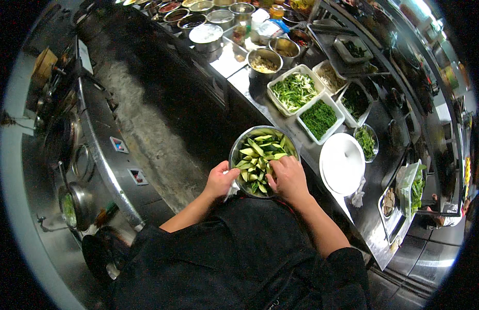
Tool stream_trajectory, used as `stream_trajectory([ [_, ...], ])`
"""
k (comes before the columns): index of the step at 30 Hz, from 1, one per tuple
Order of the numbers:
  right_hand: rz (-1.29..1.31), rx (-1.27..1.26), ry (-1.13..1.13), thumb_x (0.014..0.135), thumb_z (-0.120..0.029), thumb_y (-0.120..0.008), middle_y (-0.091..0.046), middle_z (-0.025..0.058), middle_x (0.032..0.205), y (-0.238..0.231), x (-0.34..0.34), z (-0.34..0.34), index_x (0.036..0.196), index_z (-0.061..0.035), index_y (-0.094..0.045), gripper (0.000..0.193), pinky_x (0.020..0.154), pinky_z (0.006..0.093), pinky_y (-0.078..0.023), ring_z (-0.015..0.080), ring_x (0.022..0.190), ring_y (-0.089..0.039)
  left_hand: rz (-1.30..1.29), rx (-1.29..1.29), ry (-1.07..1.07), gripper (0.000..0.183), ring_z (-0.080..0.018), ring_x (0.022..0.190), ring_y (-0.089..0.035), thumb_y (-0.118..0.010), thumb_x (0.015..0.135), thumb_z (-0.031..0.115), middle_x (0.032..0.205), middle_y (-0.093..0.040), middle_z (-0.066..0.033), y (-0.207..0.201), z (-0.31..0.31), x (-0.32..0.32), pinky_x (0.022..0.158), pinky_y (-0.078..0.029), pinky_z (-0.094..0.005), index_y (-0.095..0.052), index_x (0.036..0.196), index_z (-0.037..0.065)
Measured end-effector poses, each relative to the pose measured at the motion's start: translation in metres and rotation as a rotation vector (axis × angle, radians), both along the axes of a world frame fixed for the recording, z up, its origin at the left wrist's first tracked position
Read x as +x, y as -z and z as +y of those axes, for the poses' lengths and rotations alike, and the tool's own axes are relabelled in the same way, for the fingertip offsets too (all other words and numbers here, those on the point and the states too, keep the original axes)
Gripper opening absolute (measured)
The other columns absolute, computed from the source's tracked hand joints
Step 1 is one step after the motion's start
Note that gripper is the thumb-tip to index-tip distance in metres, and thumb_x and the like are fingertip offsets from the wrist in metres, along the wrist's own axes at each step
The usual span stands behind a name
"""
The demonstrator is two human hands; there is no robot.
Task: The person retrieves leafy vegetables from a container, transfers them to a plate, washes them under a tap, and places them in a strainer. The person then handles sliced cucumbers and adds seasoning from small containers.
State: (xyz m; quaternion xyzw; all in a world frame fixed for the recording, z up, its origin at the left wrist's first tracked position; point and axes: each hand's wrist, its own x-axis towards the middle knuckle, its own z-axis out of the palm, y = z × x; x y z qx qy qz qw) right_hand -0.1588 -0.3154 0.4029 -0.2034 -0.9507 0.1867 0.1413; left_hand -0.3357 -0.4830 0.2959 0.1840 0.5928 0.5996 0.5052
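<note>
In front of my body is a round metal bowl, filled with green cucumber pieces cut at a slant, with pale flesh and dark skin. My left hand grips the bowl's left rim, its thumb along the edge; a bit of white cloth shows beneath it. From the right, my right hand reaches over the rim into the bowl. Its fingers are bent and closed on cucumber pieces, their tips partly hidden among them.
To the right runs a steel counter with tubs of chopped greens, a stack of white plates and a wire-sided basket. Metal pots line its far part. On the left stand a stove and a pan.
</note>
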Motion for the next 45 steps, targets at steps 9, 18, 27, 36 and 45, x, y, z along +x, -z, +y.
stream_trajectory([
  [9, 0.222, -0.770, 0.238, 0.084, -0.008, -0.068, -0.068, 0.0085, 0.093, -0.005, -0.012, -0.001, 0.107, -0.0021, -0.060, 0.025, 0.077, 0.0269, -0.051, 0.0137, 0.084, -0.066, -0.156, 0.026, -0.253, 0.016, -0.0097, 0.082, -0.058, -0.065, 0.089, 0.014, 0.094, -0.065, -0.0025, -0.004, -0.032, -0.027, 0.075, -0.049, -0.0266, -0.061, 0.099, 0.003],
  [18, 0.245, -0.834, 0.266, 0.080, -0.009, -0.068, -0.064, 0.0026, 0.082, 0.011, -0.062, 0.013, 0.098, -0.0021, -0.061, 0.021, 0.069, 0.0250, -0.050, 0.0085, 0.073, -0.059, -0.196, 0.048, -0.342, 0.019, -0.0123, 0.081, -0.061, -0.067, 0.089, 0.016, 0.095, -0.066, -0.0044, -0.006, -0.039, -0.063, 0.075, -0.051, -0.0282, -0.060, 0.100, 0.003],
  [27, 0.248, -0.861, 0.098, 0.085, -0.011, -0.073, -0.069, 0.0073, 0.089, 0.026, -0.163, 0.070, 0.107, -0.0008, -0.065, 0.026, 0.072, 0.0258, -0.053, 0.0117, 0.079, -0.064, -0.104, -0.019, -0.335, 0.030, -0.0146, 0.095, -0.060, -0.063, 0.090, 0.017, 0.106, -0.066, -0.0069, 0.005, 0.014, -0.146, 0.090, -0.046, -0.0310, -0.059, 0.113, -0.001],
  [36, 0.272, -0.936, 0.347, 0.089, -0.012, -0.066, -0.068, 0.0043, 0.085, 0.081, -0.214, 0.177, 0.103, -0.0021, -0.065, 0.017, 0.069, 0.0255, -0.050, 0.0094, 0.075, -0.060, -0.124, -0.053, -0.491, 0.024, -0.0144, 0.091, -0.061, -0.058, 0.089, 0.014, 0.103, -0.067, -0.0065, 0.008, 0.064, -0.237, 0.087, -0.046, -0.0285, -0.059, 0.110, 0.001],
  [45, 0.277, -0.890, 0.224, 0.091, -0.011, -0.063, -0.064, 0.0011, 0.083, 0.084, -0.360, 0.223, 0.099, -0.0005, -0.064, 0.013, 0.067, 0.0230, -0.048, 0.0073, 0.073, -0.057, -0.159, -0.048, -0.727, 0.026, -0.0165, 0.085, -0.063, -0.061, 0.089, 0.013, 0.100, -0.066, -0.0094, 0.014, 0.079, -0.325, 0.077, -0.052, -0.0304, -0.056, 0.110, 0.000],
])
